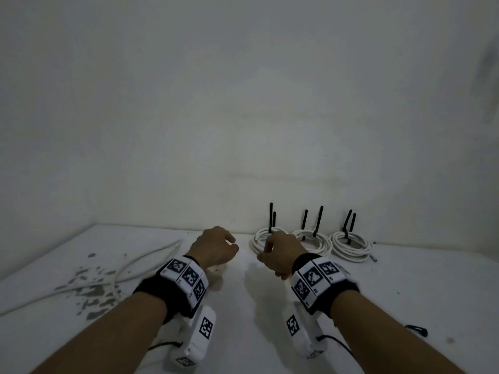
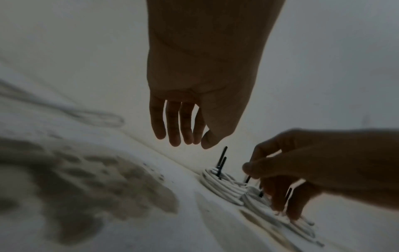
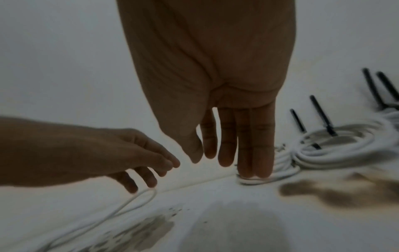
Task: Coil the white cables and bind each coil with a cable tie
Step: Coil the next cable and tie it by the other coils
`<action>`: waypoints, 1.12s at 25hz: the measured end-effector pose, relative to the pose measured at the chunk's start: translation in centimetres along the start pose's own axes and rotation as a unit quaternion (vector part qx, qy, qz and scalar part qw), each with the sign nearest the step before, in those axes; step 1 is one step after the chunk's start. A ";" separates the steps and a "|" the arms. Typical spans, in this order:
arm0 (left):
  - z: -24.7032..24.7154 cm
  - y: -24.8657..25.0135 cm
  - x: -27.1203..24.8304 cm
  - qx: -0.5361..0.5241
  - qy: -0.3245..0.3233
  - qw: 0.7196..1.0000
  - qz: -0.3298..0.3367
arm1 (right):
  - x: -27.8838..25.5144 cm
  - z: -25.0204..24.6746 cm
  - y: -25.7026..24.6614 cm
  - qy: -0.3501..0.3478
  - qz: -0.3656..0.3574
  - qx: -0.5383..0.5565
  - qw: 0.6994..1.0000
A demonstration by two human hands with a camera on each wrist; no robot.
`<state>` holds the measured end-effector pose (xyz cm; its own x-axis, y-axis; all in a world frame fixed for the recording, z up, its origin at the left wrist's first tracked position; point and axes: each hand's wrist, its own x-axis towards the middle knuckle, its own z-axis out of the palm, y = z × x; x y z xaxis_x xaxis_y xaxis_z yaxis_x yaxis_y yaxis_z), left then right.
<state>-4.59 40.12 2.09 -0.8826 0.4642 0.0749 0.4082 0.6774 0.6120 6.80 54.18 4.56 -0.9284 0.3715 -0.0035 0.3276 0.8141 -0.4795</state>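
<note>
Three white coils at centre right of head view, against wall: left coil [image 1: 266,240], middle coil [image 1: 314,240], right coil [image 1: 351,245], each bound with black cable tie [image 1: 271,217], tails upright. Loose white cable [image 1: 140,261] at lower left on table [image 1: 243,306]. Left hand [image 1: 214,251] relaxed, fingers slightly apart, holding nothing. Right hand [image 1: 280,255] fingers straight, together, tips at left coil. No containers.

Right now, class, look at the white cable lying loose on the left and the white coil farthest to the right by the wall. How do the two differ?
The loose cable trails across the table in long open curves; the right-hand coil is wound into neat stacked loops. The coil carries black cable ties whose tails stick up; the loose cable has none. The coil sits against the wall; the loose cable runs out toward the front left. Both are white cables lying on the same table, untouched by either hand.
</note>
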 end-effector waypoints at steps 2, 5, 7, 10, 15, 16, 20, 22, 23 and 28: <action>-3.0 -1.7 -2.7 0.148 0.016 0.988 0.029 | -1.2 0.3 -3.3 -0.001 -0.063 -0.112 0.992; -8.0 -4.5 -6.7 0.279 0.017 0.959 0.039 | -2.6 2.0 -8.8 -0.018 -0.129 -0.204 0.970; -11.2 -6.8 -8.8 0.328 -0.002 0.945 0.010 | -3.2 3.7 -12.5 -0.052 -0.167 -0.214 0.961; -15.6 -11.0 -11.7 0.364 -0.034 0.928 -0.074 | -4.7 6.3 -18.5 -0.136 -0.231 -0.225 0.937; -20.1 -17.3 -16.2 0.344 -0.083 0.906 -0.233 | -5.1 12.5 -24.7 -0.185 -0.301 -0.235 0.905; -20.3 -18.5 -16.9 0.333 -0.084 0.904 -0.256 | -4.5 13.9 -25.0 -0.177 -0.309 -0.221 0.908; -19.6 -23.7 -19.0 0.235 -0.054 0.908 -0.342 | -2.2 18.2 -24.6 -0.135 -0.286 -0.197 0.928; -18.6 -24.7 -19.7 0.198 -0.002 0.917 -0.346 | -1.2 18.9 -23.4 -0.120 -0.260 -0.204 0.936; -18.4 -25.0 -19.7 0.188 0.013 0.920 -0.342 | -0.7 19.0 -22.8 -0.120 -0.245 -0.206 0.940; -19.0 -24.8 -18.6 0.056 0.053 0.937 -0.341 | -0.1 16.0 -21.9 -0.132 -0.206 -0.171 0.954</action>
<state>-2.75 3.89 0.48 -0.9626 -0.1535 -0.2233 -0.2430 0.8539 0.4603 -3.05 29.15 1.00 -0.9877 -0.1008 -0.1191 -0.0794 0.9817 -0.1730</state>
